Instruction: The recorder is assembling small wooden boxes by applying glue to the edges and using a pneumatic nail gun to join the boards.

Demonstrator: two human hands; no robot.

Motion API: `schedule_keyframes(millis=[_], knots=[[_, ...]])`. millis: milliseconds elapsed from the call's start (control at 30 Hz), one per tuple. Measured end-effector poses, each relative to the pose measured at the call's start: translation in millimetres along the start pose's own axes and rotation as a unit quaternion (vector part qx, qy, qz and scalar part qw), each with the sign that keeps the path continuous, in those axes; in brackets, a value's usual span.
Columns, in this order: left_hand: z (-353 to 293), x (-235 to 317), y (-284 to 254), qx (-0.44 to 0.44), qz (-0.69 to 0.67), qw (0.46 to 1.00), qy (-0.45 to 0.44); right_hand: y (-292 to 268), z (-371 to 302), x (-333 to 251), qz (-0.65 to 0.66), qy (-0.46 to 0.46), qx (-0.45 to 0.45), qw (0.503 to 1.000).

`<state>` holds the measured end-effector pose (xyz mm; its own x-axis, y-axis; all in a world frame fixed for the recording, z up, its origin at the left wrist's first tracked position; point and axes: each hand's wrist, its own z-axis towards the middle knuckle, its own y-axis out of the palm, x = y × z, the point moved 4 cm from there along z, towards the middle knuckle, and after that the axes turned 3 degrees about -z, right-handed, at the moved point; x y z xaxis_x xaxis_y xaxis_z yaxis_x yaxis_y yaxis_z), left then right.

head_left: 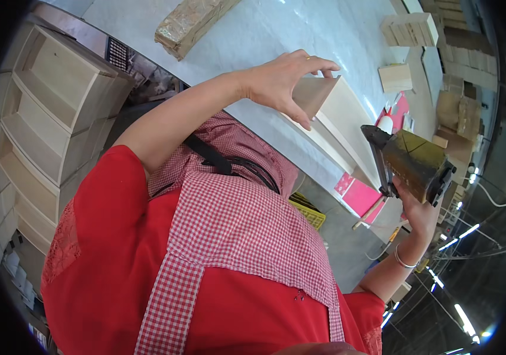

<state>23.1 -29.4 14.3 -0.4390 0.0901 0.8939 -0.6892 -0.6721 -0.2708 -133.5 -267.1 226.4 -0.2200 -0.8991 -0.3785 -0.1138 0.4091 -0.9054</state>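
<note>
A person in a red top and a red-and-white checked apron (247, 231) stands at a pale worktable (259, 35); I am looking down on both hands. A long, narrow wooden box (356, 115) lies on the table in front of the person, running away toward their right.

The left hand (288, 83) is at one end of the box. Its thumb and fingers are spread wide and seem clamped across the end panel (313, 94). The right hand (416, 204) has its fingers wrapped around a bulky dark and brass-coloured tool (412, 157), apparently a nail or staple gun, held near the box's other end. Whether the tool touches the wood, I cannot tell.

The work looks partway along. Two long walls and one end panel already stand together as a box; the opposite end is hidden by the tool. No fastener can be made out, so fastening seems the part left to do.

Counting: one box in hand, one tool, and one brown wrapped parcel (191, 26) on the table. Toward the table's far right sit one stack of wooden pieces (409, 29) and one separate block (395, 78). At the person's left, pale wooden units (57, 71) are piled up, with at least four openings showing. One yellow crate (308, 212) sits below the table edge.
</note>
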Motion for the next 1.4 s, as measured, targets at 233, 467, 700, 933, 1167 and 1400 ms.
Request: schedule_keyframes(millis=[233,467,700,933,1167,1400], knots=[[5,-6,6,0.021,-0.036,0.999,0.010,3,28,-22,-0.059,-0.050,-0.040,0.996],[7,-8,6,0.015,-0.053,0.998,0.008,9,47,-53,-0.088,-0.057,-0.033,0.994],[8,-10,5,0.009,-0.053,0.999,0.005,13,60,-56,-0.034,-0.074,-0.024,0.996],[8,-10,4,-0.004,-0.073,0.997,-0.016,14,69,-50,-0.084,-0.094,-0.061,0.990],[24,-28,-9,-0.080,-0.315,0.931,-0.168,15,66,-47,-0.136,-0.072,-0.077,0.985],[44,-54,18,-0.223,-0.571,0.759,-0.217,16,63,-46,-0.175,-0.070,-0.063,0.980]])
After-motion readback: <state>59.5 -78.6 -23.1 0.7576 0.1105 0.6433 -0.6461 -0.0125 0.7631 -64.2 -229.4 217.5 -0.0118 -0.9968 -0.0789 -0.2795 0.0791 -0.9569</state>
